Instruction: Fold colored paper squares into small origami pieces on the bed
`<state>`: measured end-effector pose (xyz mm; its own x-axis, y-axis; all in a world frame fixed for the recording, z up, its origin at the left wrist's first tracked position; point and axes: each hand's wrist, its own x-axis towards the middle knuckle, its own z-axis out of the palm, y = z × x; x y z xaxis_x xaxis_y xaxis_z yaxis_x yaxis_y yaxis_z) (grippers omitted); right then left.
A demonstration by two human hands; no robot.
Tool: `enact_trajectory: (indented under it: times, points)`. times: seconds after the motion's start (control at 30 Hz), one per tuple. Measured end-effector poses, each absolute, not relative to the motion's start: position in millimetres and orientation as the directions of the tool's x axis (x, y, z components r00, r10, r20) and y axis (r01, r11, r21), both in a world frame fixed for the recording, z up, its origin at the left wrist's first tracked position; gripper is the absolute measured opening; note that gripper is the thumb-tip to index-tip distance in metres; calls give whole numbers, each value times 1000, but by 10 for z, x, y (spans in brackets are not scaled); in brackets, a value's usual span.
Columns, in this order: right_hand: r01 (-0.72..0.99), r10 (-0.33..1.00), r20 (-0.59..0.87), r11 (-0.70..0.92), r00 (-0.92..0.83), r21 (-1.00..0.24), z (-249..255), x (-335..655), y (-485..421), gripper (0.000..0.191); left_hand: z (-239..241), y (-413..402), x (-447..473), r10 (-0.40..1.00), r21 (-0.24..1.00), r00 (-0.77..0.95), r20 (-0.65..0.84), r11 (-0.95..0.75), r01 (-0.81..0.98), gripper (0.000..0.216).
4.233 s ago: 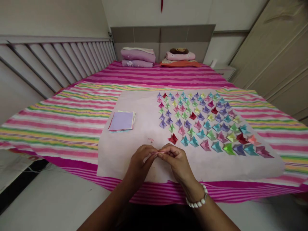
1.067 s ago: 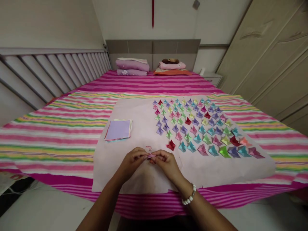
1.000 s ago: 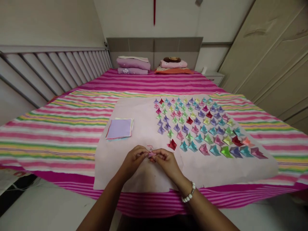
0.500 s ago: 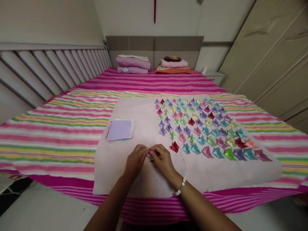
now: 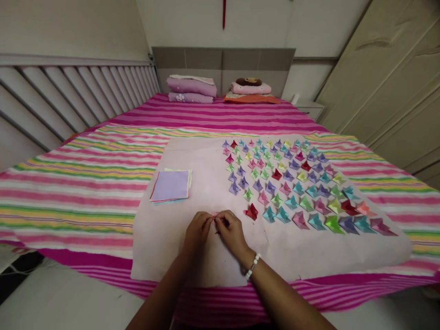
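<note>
My left hand (image 5: 198, 230) and my right hand (image 5: 231, 230) meet fingertip to fingertip over the pale sheet (image 5: 161, 243). Between them they pinch a small piece of pink paper (image 5: 215, 214), mostly hidden by the fingers, so its folded shape cannot be made out. A white beaded bracelet (image 5: 253, 266) circles my right wrist. To the right of my hands sits a red folded paper piece (image 5: 252, 211), the closest of many small origami pieces (image 5: 299, 190) laid out in rows. Left of my hands lies a stack of square paper sheets (image 5: 171, 185), lilac on top.
The pale sheet is spread over a bed with a striped cover (image 5: 89, 192). Folded purple bedding (image 5: 191, 89) and a pink and orange pile (image 5: 250, 91) lie by the headboard (image 5: 240, 59). A white slatted rail (image 5: 103, 89) runs along the left, a wardrobe (image 5: 388, 87) on the right.
My fingers have shifted slightly on the pink paper and still pinch it close together. The whole view has moved a little; the stack and the origami rows lie as before.
</note>
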<state>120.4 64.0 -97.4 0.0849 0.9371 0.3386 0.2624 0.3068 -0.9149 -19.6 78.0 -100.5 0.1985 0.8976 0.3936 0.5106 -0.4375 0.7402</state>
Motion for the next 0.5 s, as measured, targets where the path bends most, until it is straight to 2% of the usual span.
enact_trajectory:
  times: [0.23, 0.5]
  points:
    - [208, 934, 343, 316, 104, -926, -1030, 1207, 599, 11, -973, 745, -158, 930, 797, 61, 362, -343, 498, 10]
    - [106, 950, 295, 284, 100, -953, -1067, 1204, 580, 11, -999, 694, -61, 943, 821, 3, 332, -290, 492, 4]
